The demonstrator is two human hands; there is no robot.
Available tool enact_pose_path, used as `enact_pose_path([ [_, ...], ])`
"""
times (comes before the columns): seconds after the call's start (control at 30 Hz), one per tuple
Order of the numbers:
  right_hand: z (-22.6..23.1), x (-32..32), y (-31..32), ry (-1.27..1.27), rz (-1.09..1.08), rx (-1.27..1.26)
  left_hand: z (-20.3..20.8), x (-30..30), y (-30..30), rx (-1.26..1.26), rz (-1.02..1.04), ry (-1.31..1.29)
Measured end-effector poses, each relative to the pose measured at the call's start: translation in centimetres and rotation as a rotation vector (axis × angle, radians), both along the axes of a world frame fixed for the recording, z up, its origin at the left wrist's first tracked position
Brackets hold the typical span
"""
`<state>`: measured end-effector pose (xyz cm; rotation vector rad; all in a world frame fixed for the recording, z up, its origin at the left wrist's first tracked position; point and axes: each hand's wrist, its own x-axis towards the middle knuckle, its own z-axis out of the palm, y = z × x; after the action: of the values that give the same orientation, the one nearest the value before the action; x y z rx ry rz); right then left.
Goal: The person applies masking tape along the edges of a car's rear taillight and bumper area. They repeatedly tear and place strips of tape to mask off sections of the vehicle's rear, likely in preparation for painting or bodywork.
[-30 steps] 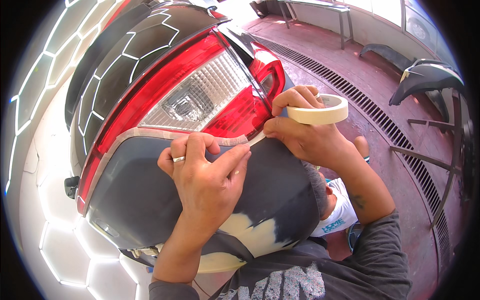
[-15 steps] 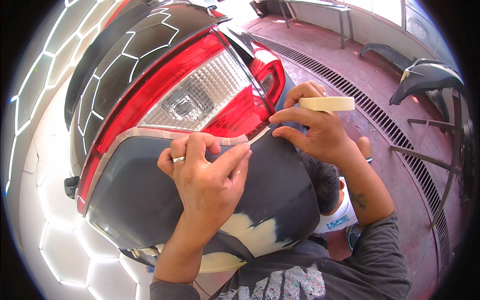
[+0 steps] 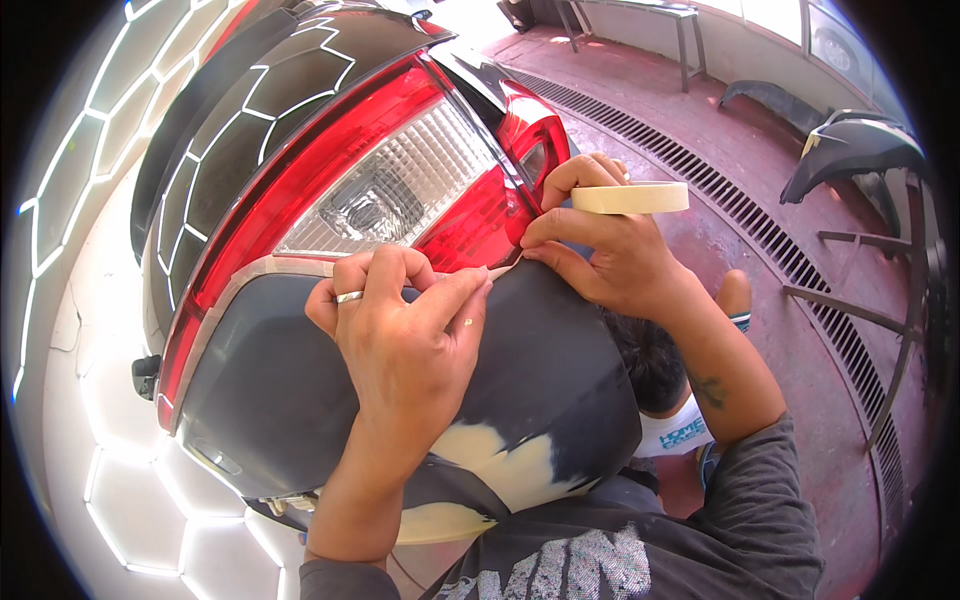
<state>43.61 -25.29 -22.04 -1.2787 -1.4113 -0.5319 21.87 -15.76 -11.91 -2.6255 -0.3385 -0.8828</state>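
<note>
A pale roll of masking tape (image 3: 632, 199) rests in my right hand (image 3: 615, 245), by the outer lower corner of a red and clear tail light (image 3: 470, 215). Its thumb and forefinger pinch together at the end of a short tape strip (image 3: 507, 266). My left hand (image 3: 405, 325) pinches the strip's other end with thumb and forefinger, just below the light. A line of tape (image 3: 240, 272) follows the seam between the lamp and the dark grey bumper (image 3: 270, 350). My left fingers cover part of that line.
Beside the bumper, a person with dark hair (image 3: 650, 365) is low down, close below my right forearm. A loose bumper part (image 3: 860, 160) sits on a metal stand (image 3: 880, 320) at the right. A floor drain grate (image 3: 720, 180) curves behind. Pale filler patches (image 3: 500, 465) mark the bumper.
My right hand has moved slightly left and up with the roll, its fingertips now nearer my left hand's. My left hand has shifted slightly left and up.
</note>
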Motion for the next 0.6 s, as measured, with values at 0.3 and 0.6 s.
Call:
enact_pose_path([
  [0.3,-0.2,-0.6,0.3,0.080,0.014,-0.001,-0.4,0.7,-0.1,0.053,0.001,-0.004],
  [0.6,0.0,-2.6,-0.8,0.540,-0.171,0.087,0.0,0.8,-0.5,0.063,0.077,-0.119],
])
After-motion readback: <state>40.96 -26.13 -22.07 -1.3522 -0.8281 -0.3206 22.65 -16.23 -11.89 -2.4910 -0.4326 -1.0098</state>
